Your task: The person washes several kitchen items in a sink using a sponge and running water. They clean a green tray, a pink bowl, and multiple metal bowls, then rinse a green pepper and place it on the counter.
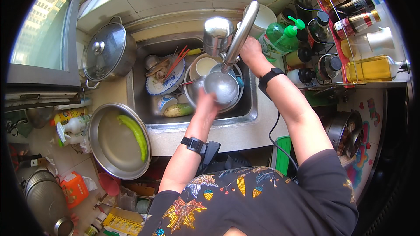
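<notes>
My left hand [207, 103], blurred, grips the near-left rim of a pale round bowl [221, 88] beneath the outlet of a metal faucet [241, 36]. My right hand [252, 51] is just right of the faucet, beside a green pump bottle [277, 39]; its fingers are partly hidden, so what it touches is unclear. Under the bowl, a large basin [189, 96] holds several dishes, among them a cream bowl [206, 66]. Further left in the steel sink [157, 118] lie a blue-rimmed white plate [174, 82] with chopsticks [177, 60] and scraps, a patterned cup [167, 102] and a green-and-white radish [178, 110].
A lidded pot [108, 52] stands left of the sink. Nearer me, a metal basin [115, 150] holds a green pepper [134, 134] at the counter's left edge. Bottles crowd a wire rack [331, 39] on the right. A cylindrical metal water filter [218, 36] adjoins the faucet.
</notes>
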`<act>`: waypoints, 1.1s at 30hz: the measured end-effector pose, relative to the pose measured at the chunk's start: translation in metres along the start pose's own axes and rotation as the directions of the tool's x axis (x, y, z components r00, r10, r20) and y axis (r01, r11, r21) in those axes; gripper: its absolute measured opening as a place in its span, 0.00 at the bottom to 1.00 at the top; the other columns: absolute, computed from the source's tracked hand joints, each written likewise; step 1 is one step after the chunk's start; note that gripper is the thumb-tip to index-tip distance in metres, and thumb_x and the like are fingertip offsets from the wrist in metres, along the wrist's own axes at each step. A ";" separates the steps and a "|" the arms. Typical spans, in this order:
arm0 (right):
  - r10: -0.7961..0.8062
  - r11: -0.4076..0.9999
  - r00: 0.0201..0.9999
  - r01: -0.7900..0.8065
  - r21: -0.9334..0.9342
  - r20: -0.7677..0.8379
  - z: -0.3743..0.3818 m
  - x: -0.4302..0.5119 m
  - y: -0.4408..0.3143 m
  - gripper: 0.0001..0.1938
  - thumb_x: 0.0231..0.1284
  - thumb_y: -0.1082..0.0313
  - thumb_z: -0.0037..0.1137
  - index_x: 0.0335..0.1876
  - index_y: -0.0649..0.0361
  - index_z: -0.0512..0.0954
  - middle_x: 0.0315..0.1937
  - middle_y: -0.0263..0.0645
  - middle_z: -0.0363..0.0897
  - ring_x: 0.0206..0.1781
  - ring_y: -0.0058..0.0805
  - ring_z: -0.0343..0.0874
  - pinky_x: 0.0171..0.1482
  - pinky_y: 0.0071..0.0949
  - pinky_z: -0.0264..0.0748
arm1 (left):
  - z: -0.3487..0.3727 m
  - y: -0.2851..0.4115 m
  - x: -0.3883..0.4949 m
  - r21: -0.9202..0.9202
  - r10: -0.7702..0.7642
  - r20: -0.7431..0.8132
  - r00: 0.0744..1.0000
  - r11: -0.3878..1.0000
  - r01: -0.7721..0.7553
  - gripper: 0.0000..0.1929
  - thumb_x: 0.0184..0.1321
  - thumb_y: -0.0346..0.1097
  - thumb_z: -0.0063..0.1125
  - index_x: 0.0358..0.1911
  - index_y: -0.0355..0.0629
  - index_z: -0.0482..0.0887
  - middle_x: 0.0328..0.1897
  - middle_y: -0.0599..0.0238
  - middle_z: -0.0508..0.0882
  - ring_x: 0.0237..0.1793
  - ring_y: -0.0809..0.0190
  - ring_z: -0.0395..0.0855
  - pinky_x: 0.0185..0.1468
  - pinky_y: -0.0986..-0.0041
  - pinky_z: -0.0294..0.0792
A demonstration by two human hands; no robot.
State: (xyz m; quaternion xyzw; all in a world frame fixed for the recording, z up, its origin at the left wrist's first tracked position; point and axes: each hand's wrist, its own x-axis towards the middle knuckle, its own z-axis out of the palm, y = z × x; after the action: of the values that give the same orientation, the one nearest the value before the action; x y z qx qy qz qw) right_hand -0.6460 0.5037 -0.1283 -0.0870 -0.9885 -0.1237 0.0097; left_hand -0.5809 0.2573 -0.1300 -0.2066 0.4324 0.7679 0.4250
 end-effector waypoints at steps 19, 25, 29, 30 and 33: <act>0.009 0.995 0.997 -0.016 0.095 0.072 -0.001 0.000 -0.001 0.09 0.57 0.69 0.55 0.35 0.56 0.87 0.38 0.42 0.84 0.43 0.38 0.86 0.41 0.29 0.84 | 0.000 0.002 0.002 -0.021 -0.023 0.002 1.000 1.000 0.023 0.40 0.50 0.15 0.40 0.70 0.54 0.54 0.69 0.48 0.66 0.64 0.35 0.73 0.54 0.28 0.73; 0.089 0.993 0.996 -0.089 0.073 0.002 0.001 -0.008 -0.006 0.09 0.57 0.69 0.55 0.36 0.59 0.87 0.39 0.43 0.82 0.43 0.40 0.85 0.41 0.29 0.84 | -0.003 -0.005 0.005 -0.050 -0.033 -0.018 0.999 0.998 0.032 0.41 0.49 0.14 0.40 0.71 0.53 0.52 0.69 0.47 0.64 0.62 0.34 0.73 0.54 0.25 0.71; 0.060 0.998 0.998 -0.061 0.030 0.037 -0.002 -0.006 -0.004 0.09 0.58 0.69 0.55 0.37 0.60 0.86 0.39 0.44 0.83 0.43 0.39 0.86 0.41 0.29 0.84 | 0.000 -0.003 0.004 -0.045 -0.046 -0.025 0.999 0.998 0.045 0.41 0.49 0.14 0.40 0.70 0.52 0.53 0.69 0.46 0.64 0.63 0.34 0.73 0.54 0.26 0.72; 0.036 0.999 0.996 -0.039 0.034 0.075 -0.003 -0.005 -0.003 0.09 0.58 0.69 0.55 0.37 0.60 0.86 0.40 0.44 0.83 0.43 0.39 0.86 0.41 0.30 0.84 | 0.001 -0.003 0.004 -0.044 -0.047 -0.023 0.999 0.998 0.046 0.41 0.48 0.14 0.40 0.70 0.52 0.53 0.68 0.46 0.65 0.63 0.34 0.73 0.54 0.26 0.72; 0.034 0.996 0.996 -0.041 0.074 0.088 -0.004 0.000 -0.001 0.09 0.59 0.68 0.54 0.38 0.61 0.86 0.40 0.44 0.83 0.43 0.39 0.86 0.41 0.29 0.84 | 0.004 0.000 0.002 -0.047 -0.044 0.004 0.999 0.998 0.044 0.40 0.49 0.15 0.39 0.69 0.52 0.54 0.69 0.47 0.64 0.64 0.35 0.72 0.54 0.27 0.73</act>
State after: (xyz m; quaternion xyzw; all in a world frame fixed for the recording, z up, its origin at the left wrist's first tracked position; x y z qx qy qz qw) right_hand -0.6464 0.5013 -0.1244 -0.1103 -0.9901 -0.0818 -0.0277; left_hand -0.5818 0.2611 -0.1293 -0.2249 0.4090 0.7687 0.4373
